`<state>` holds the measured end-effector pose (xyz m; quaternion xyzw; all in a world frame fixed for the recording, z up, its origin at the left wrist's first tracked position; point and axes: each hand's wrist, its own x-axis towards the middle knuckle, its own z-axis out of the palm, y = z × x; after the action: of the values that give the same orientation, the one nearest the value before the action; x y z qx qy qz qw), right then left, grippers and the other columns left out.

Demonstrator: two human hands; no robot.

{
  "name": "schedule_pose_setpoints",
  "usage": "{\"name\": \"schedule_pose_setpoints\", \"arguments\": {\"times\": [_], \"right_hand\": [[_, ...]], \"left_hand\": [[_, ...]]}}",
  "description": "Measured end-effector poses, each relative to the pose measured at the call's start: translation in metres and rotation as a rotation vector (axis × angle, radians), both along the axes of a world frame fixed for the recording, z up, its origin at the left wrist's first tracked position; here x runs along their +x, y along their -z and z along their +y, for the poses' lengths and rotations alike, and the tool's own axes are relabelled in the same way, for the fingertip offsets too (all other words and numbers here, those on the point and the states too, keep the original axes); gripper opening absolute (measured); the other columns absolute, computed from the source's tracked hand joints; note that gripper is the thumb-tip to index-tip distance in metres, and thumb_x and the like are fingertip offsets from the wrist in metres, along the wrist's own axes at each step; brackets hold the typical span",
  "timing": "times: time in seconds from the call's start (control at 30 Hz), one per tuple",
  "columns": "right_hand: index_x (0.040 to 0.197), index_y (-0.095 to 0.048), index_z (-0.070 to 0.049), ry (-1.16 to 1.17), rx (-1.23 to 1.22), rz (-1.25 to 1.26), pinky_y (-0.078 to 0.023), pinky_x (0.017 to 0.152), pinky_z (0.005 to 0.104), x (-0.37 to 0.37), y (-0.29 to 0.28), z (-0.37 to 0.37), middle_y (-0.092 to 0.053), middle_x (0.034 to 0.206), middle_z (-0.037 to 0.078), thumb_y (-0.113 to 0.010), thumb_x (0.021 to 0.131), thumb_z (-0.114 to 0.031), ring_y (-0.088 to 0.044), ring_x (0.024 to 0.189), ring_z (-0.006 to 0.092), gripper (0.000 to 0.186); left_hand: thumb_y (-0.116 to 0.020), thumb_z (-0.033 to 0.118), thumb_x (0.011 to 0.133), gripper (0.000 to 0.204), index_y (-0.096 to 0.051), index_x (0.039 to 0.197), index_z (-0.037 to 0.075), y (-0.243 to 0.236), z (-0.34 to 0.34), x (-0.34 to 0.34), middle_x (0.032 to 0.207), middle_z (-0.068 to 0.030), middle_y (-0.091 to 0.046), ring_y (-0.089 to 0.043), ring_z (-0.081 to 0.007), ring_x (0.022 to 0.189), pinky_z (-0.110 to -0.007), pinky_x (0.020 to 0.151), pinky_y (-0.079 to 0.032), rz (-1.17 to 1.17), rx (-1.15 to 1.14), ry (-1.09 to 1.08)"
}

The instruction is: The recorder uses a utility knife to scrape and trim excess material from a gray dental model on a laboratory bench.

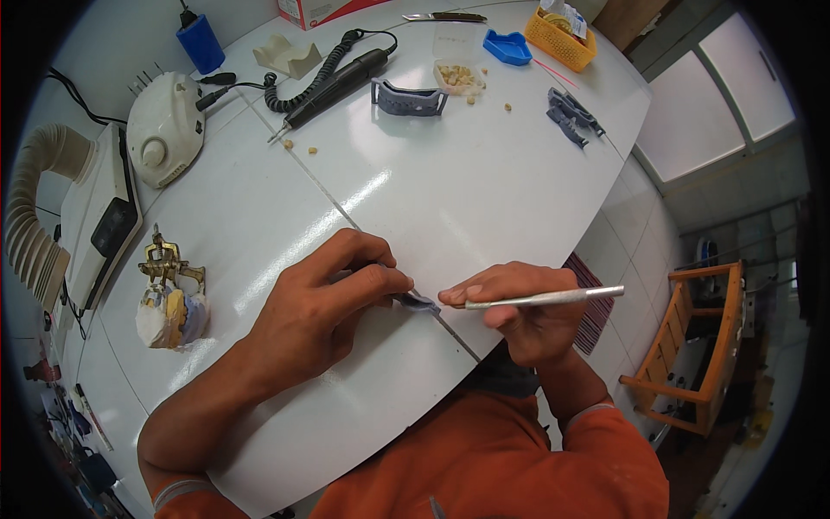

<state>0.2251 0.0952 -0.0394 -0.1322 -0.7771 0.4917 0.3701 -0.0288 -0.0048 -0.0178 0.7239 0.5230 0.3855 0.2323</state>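
Note:
My left hand is closed on a small dark grey-blue piece over a seam of the white tiled worktop; the piece's far part is hidden behind my fingers. My right hand grips a slim silver handled tool between fingers and thumb, lying nearly level, its working tip close to the piece and too small to make out clearly. Left of my hands stands a brass articulator with white, yellow and lilac dental casts.
Behind are a handpiece, white control unit, grey trays, small beige pieces, blue tray, yellow basket and knife. A hose unit flanks the left; a wooden stool stands right, below the worktop.

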Motion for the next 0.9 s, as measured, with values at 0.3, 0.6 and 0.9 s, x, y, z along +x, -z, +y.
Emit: {"name": "schedule_pose_setpoints", "arguments": {"times": [0.3,0.6,0.9], "right_hand": [[0.111,-0.069,0.006,0.2,-0.239,0.402,-0.069,0.072,0.0372,0.002,0.016,-0.008,-0.076,0.088,0.016,-0.07,0.112,-0.027,-0.079,0.081,0.0223,0.033],[0.113,-0.07,0.006,0.325,-0.262,0.377,-0.065,0.068,0.0301,0.002,0.016,-0.014,-0.073,0.086,0.012,-0.068,0.113,-0.018,-0.078,0.078,0.0186,0.024],[0.108,-0.073,0.007,0.362,-0.186,0.294,-0.061,0.066,0.0277,-0.002,0.011,-0.015,-0.074,0.084,0.013,-0.071,0.11,-0.012,-0.078,0.075,0.0177,0.019]], "left_hand": [[-0.093,0.0,0.08,0.044,-0.077,0.121,0.007,0.0,-0.001,-0.005,0.115,-0.0091,-0.068,-0.075,-0.0224,0.099,-0.035,0.083,-0.065,0.114,-0.005,-0.13],[-0.095,0.0,0.077,0.047,-0.074,0.119,0.002,0.001,0.001,0.0,0.112,-0.0115,-0.074,-0.075,-0.0254,0.1,-0.036,0.087,-0.062,0.057,-0.008,-0.176],[-0.095,-0.002,0.076,0.049,-0.073,0.12,0.003,-0.002,0.003,0.0,0.113,-0.0116,-0.074,-0.074,-0.0245,0.101,-0.034,0.088,-0.06,0.023,-0.047,-0.193]]}}
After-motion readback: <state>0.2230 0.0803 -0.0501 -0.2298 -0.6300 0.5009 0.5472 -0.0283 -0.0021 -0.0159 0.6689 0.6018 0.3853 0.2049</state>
